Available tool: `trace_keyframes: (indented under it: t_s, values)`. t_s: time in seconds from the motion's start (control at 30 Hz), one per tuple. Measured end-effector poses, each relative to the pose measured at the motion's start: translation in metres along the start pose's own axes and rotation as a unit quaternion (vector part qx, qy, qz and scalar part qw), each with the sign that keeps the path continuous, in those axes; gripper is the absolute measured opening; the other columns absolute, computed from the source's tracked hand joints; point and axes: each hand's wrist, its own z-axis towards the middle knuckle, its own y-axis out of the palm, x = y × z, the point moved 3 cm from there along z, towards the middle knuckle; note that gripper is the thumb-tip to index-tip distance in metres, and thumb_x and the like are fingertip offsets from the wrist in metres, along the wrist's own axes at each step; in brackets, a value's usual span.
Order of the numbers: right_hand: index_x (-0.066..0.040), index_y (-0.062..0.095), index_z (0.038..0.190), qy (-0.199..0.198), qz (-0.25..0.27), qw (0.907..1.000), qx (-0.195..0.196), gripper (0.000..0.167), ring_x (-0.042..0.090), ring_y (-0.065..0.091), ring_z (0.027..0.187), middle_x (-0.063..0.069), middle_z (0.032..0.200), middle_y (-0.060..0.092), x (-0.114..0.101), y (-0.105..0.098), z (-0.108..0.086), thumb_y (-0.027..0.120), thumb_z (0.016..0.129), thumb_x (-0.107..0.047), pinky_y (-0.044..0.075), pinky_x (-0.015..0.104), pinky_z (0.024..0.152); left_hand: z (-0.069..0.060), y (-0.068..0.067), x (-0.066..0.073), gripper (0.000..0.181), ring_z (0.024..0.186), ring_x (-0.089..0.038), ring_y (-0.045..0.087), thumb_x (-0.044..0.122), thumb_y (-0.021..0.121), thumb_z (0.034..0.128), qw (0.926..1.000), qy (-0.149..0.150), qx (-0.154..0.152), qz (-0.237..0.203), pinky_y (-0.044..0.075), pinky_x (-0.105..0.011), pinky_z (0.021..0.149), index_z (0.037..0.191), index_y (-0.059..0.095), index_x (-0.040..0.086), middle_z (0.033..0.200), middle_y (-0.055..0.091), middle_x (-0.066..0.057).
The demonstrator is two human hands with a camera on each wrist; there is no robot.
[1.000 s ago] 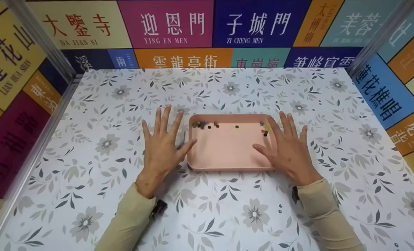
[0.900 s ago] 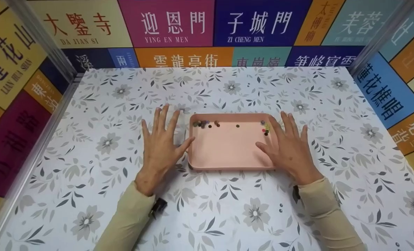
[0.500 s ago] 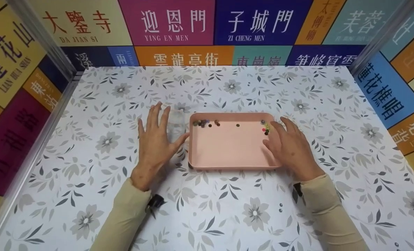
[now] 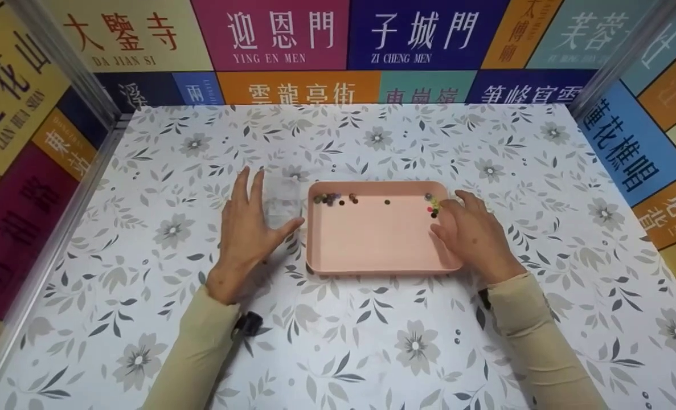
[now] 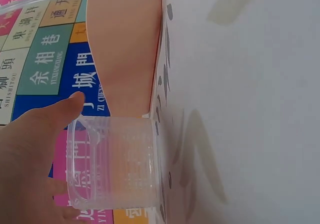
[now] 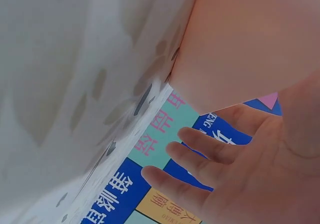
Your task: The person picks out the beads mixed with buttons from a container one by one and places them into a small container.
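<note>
A shallow pink tray (image 4: 383, 239) rests on the table with small coloured beads inside. Some beads (image 4: 327, 199) cluster in its far left corner, others (image 4: 433, 208) at the far right, and a few lie along the back. My left hand (image 4: 245, 233) is spread beside a clear plastic container (image 5: 115, 161), left of the tray; its thumb extends toward the tray's left side. My right hand (image 4: 477, 239) is over the tray's right edge. Thumb and index finger reach inside near the right-hand beads, while the other fingers (image 6: 195, 161) curve loosely outside the wall.
The table (image 4: 338, 341) has a white cover printed with grey flowers and leaves. Colourful panels (image 4: 292, 37) with lettering stand behind it and along both sides.
My left hand has shifted left from the tray's edge, uncovering more of the clear container. My right hand's fingers have drawn in from spread to bent at the tray's right edge.
</note>
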Motion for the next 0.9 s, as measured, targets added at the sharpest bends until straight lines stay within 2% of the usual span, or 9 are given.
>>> trace_keyframes:
  t_s: [0.13, 0.2, 0.27, 0.4, 0.5, 0.67, 0.9]
  values:
    - [-0.005, 0.057, 0.144, 0.019, -0.005, 0.9996, -0.019, 0.053, 0.055, 0.051, 0.132, 0.031, 0.157, 0.041, 0.0, 0.0, 0.004, 0.069, 0.098, -0.029, 0.044, 0.072, 0.106, 0.002, 0.002, -0.003, 0.121, 0.128, -0.047, 0.059, 0.068, 0.08, 0.078, 0.9987, -0.033, -0.029, -0.026, 0.054, -0.063, 0.1, 0.166, 0.021, 0.01, 0.173, 0.018, -0.02]
    - [-0.005, 0.055, 0.145, 0.027, -0.011, 0.9992, -0.028, 0.054, 0.055, 0.051, 0.132, 0.031, 0.157, 0.04, 0.0, 0.001, 0.005, 0.069, 0.098, -0.029, 0.044, 0.072, 0.106, 0.002, 0.003, -0.004, 0.123, 0.122, -0.049, 0.062, 0.067, 0.081, 0.0778, 0.9974, -0.045, -0.039, -0.041, 0.056, -0.063, 0.096, 0.166, 0.019, 0.01, 0.173, 0.018, -0.019]
    - [-0.004, 0.054, 0.146, 0.035, -0.016, 0.9986, -0.036, 0.056, 0.055, 0.05, 0.133, 0.031, 0.157, 0.04, 0.0, 0.002, 0.006, 0.069, 0.098, -0.029, 0.044, 0.071, 0.107, 0.002, 0.005, -0.004, 0.124, 0.129, -0.048, 0.059, 0.066, 0.082, 0.0781, 0.9959, -0.052, -0.046, -0.058, 0.055, -0.061, 0.101, 0.166, 0.017, 0.009, 0.173, 0.018, -0.019]
    - [-0.004, 0.052, 0.149, 0.041, -0.03, 0.9976, -0.048, 0.059, 0.056, 0.05, 0.133, 0.032, 0.157, 0.04, -0.001, 0.004, 0.009, 0.067, 0.099, -0.031, 0.043, 0.072, 0.108, 0.003, 0.007, -0.007, 0.124, 0.152, -0.042, 0.039, 0.059, 0.083, 0.0806, 0.9924, -0.062, -0.052, -0.093, 0.043, -0.057, 0.119, 0.166, 0.012, 0.004, 0.173, 0.019, -0.02]
    - [-0.004, 0.05, 0.15, 0.04, -0.039, 0.9969, -0.056, 0.06, 0.057, 0.052, 0.13, 0.033, 0.157, 0.04, -0.002, 0.006, 0.011, 0.066, 0.1, -0.032, 0.044, 0.072, 0.106, 0.004, 0.007, -0.008, 0.123, 0.155, -0.041, 0.035, 0.056, 0.083, 0.0822, 0.9903, -0.067, -0.055, -0.108, 0.039, -0.055, 0.123, 0.166, 0.012, 0.003, 0.173, 0.019, -0.02]
    - [-0.007, 0.049, 0.151, 0.042, -0.036, 0.9964, -0.065, 0.057, 0.058, 0.054, 0.128, 0.033, 0.155, 0.042, -0.001, 0.007, 0.014, 0.063, 0.101, -0.031, 0.045, 0.073, 0.105, 0.004, 0.008, -0.008, 0.122, 0.152, -0.041, 0.038, 0.057, 0.083, 0.0817, 0.9888, -0.074, -0.054, -0.117, 0.039, -0.054, 0.124, 0.166, 0.014, 0.003, 0.172, 0.023, -0.02]
    - [-0.007, 0.056, 0.144, 0.012, -0.031, 0.9986, -0.04, 0.046, 0.058, 0.06, 0.117, 0.033, 0.144, 0.052, -0.001, 0.004, 0.017, 0.063, 0.101, -0.023, 0.049, 0.073, 0.096, 0.003, 0.009, -0.009, 0.115, 0.158, -0.035, 0.03, 0.054, 0.082, 0.0856, 0.98, -0.085, -0.056, -0.171, 0.029, -0.048, 0.131, 0.166, 0.015, 0.005, 0.172, 0.024, -0.018]
